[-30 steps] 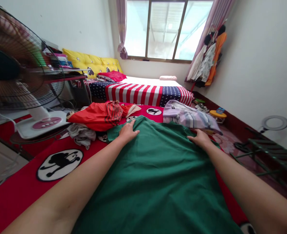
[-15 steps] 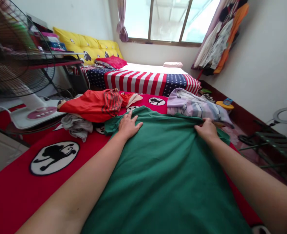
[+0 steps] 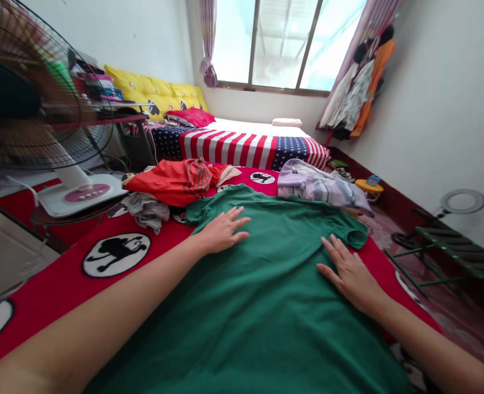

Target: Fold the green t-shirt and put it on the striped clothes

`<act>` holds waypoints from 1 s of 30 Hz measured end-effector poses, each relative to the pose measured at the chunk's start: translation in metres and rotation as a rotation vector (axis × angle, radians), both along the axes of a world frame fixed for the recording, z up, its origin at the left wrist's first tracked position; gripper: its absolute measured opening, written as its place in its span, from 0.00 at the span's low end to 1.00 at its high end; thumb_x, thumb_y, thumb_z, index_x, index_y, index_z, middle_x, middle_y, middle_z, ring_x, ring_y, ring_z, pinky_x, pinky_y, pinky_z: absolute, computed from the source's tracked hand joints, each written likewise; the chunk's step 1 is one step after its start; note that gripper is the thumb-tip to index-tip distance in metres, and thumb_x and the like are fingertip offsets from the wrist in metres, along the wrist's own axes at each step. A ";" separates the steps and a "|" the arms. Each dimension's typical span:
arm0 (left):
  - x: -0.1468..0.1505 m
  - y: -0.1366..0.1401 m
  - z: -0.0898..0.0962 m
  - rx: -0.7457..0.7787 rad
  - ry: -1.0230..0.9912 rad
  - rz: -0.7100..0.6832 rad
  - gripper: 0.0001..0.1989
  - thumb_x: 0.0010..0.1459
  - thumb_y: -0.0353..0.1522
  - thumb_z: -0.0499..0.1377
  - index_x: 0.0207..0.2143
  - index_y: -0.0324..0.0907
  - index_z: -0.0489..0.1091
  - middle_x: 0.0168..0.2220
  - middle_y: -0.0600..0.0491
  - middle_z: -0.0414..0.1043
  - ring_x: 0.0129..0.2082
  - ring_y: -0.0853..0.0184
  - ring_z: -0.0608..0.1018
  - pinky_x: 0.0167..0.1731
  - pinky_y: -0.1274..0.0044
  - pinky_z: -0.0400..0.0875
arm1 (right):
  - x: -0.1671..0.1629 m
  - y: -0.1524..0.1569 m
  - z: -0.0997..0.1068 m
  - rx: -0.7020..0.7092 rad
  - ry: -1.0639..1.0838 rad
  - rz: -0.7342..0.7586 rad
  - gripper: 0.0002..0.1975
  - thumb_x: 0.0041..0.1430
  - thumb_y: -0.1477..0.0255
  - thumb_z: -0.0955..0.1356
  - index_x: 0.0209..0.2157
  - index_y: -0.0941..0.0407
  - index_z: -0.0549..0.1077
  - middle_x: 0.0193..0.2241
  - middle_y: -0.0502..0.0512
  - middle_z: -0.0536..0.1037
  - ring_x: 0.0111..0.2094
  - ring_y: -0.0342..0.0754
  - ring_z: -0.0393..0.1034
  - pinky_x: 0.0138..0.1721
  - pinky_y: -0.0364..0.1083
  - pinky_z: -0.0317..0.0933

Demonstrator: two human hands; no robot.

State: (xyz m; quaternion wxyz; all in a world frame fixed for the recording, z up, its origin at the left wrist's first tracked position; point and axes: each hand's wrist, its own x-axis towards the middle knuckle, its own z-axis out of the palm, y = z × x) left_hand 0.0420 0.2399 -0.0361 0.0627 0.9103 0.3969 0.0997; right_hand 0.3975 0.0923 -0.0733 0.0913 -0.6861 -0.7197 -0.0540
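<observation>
A green t-shirt (image 3: 266, 284) lies spread flat on a red blanket (image 3: 53, 284) printed with black monkey figures. My left hand (image 3: 223, 232) rests palm down on the shirt's upper left part, fingers apart. Flat on the shirt's right side, below the right sleeve, is my right hand (image 3: 351, 271), also with fingers spread. Neither hand grips the cloth.
A red garment (image 3: 168, 183), a grey cloth (image 3: 145, 210) and a pale striped garment (image 3: 320, 186) lie beyond the shirt. A standing fan (image 3: 32, 115) is at the left. A bed with a flag blanket (image 3: 242, 148) is behind; a green folding rack (image 3: 451, 251) stands on the right.
Both hands let go of the shirt's shoulder edge and slid back toward me, now lying flat with fingers spread. The shirt lies smoother.
</observation>
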 end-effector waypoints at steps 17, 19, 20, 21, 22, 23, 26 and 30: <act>-0.047 -0.008 -0.010 0.431 -0.435 0.497 0.12 0.60 0.28 0.53 0.42 0.41 0.75 0.43 0.48 0.75 0.46 0.60 0.74 0.49 0.72 0.69 | -0.147 0.059 0.050 0.049 0.239 0.271 0.19 0.61 0.68 0.66 0.52 0.60 0.71 0.55 0.63 0.71 0.55 0.55 0.67 0.55 0.53 0.61; -0.061 -0.005 -0.008 0.388 -0.402 0.631 0.14 0.60 0.26 0.52 0.44 0.40 0.74 0.44 0.46 0.74 0.45 0.60 0.75 0.48 0.73 0.69 | -0.164 0.067 0.032 0.053 0.274 0.291 0.19 0.60 0.68 0.67 0.52 0.60 0.72 0.57 0.65 0.69 0.57 0.56 0.64 0.57 0.54 0.58; -0.067 -0.003 -0.007 0.345 -0.372 0.689 0.15 0.60 0.26 0.52 0.45 0.39 0.74 0.44 0.45 0.74 0.45 0.60 0.76 0.48 0.73 0.69 | -0.168 0.070 0.024 0.079 0.286 0.294 0.19 0.61 0.68 0.67 0.51 0.60 0.72 0.57 0.65 0.69 0.58 0.57 0.62 0.58 0.56 0.57; -0.073 -0.001 -0.007 0.300 -0.342 0.737 0.15 0.59 0.26 0.52 0.46 0.38 0.74 0.44 0.44 0.75 0.45 0.60 0.76 0.47 0.73 0.69 | -0.169 0.072 0.017 0.109 0.298 0.297 0.18 0.61 0.68 0.67 0.51 0.60 0.73 0.57 0.64 0.69 0.58 0.57 0.62 0.59 0.57 0.55; -0.077 0.001 -0.006 0.262 -0.314 0.775 0.14 0.59 0.27 0.53 0.46 0.37 0.74 0.43 0.43 0.76 0.44 0.59 0.77 0.46 0.72 0.69 | -0.167 0.073 0.012 0.134 0.314 0.304 0.17 0.62 0.68 0.66 0.50 0.59 0.73 0.57 0.64 0.69 0.59 0.57 0.61 0.59 0.58 0.54; -0.080 0.003 -0.007 0.235 -0.295 0.802 0.14 0.59 0.30 0.54 0.45 0.36 0.74 0.41 0.42 0.76 0.43 0.57 0.78 0.45 0.72 0.70 | -0.165 0.073 0.008 0.147 0.335 0.314 0.16 0.62 0.68 0.66 0.50 0.59 0.73 0.57 0.63 0.69 0.59 0.57 0.61 0.59 0.59 0.54; -0.082 0.009 -0.008 0.188 -0.269 0.854 0.18 0.59 0.40 0.56 0.40 0.35 0.76 0.36 0.39 0.78 0.40 0.52 0.79 0.41 0.69 0.71 | -0.159 0.074 0.005 0.146 0.393 0.340 0.15 0.61 0.68 0.66 0.48 0.57 0.73 0.56 0.61 0.69 0.59 0.57 0.61 0.59 0.59 0.55; -0.077 0.011 -0.010 0.083 -0.283 0.902 0.18 0.55 0.45 0.59 0.39 0.42 0.77 0.38 0.43 0.79 0.39 0.52 0.79 0.37 0.69 0.70 | -0.158 0.075 0.007 0.159 0.408 0.335 0.14 0.60 0.69 0.67 0.47 0.58 0.74 0.55 0.62 0.71 0.58 0.58 0.62 0.58 0.59 0.56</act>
